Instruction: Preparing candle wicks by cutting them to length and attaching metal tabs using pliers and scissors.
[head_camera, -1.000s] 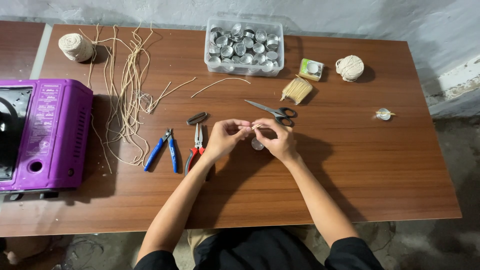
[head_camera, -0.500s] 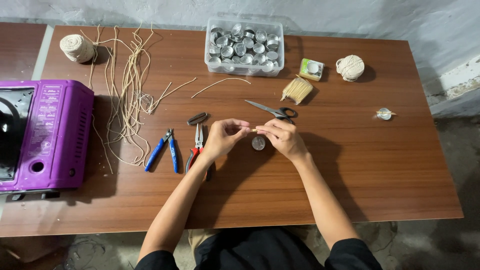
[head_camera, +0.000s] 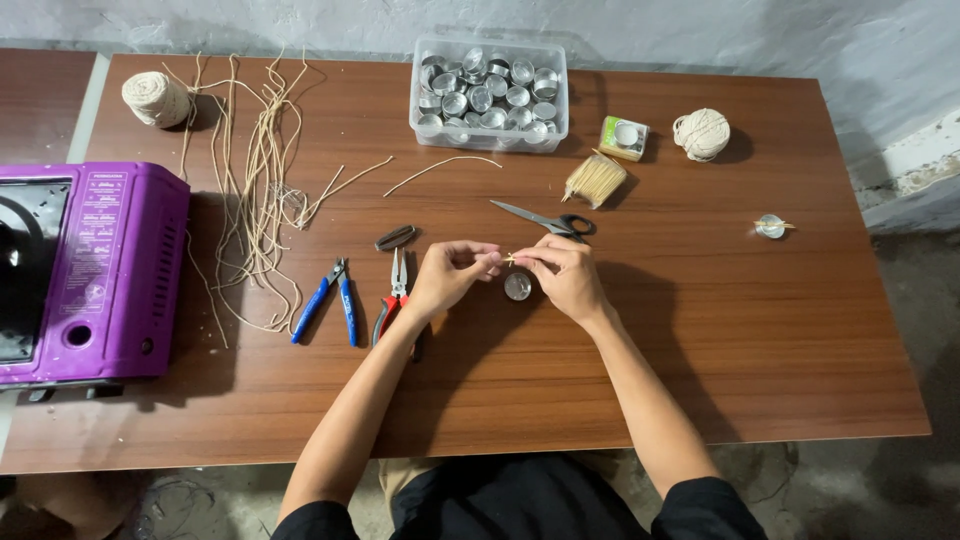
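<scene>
My left hand (head_camera: 447, 278) and my right hand (head_camera: 562, 272) meet fingertip to fingertip above the brown table (head_camera: 700, 330), both pinching a small thin wooden stick (head_camera: 510, 258). Whether a wick is also in the fingers I cannot tell. Directly below the fingertips a small round metal cup (head_camera: 517, 286) rests on the table. Black-handled scissors (head_camera: 548, 220) lie just beyond my right hand. Red-handled pliers (head_camera: 393, 295) lie beside my left wrist.
Blue-handled cutters (head_camera: 325, 298) and a dark clip (head_camera: 396, 237) lie left of the hands. A clear tub of metal cups (head_camera: 490, 92), a stick bundle (head_camera: 594, 179), a small box (head_camera: 622, 137), two twine balls (head_camera: 701, 134) (head_camera: 155, 98), loose cords (head_camera: 255, 190), a purple stove (head_camera: 90, 270) and a finished cup (head_camera: 770, 227) surround them.
The hands have shifted slightly; my right hand lifted off the metal cup, which now shows below the fingertips. Both still pinch the stick.
</scene>
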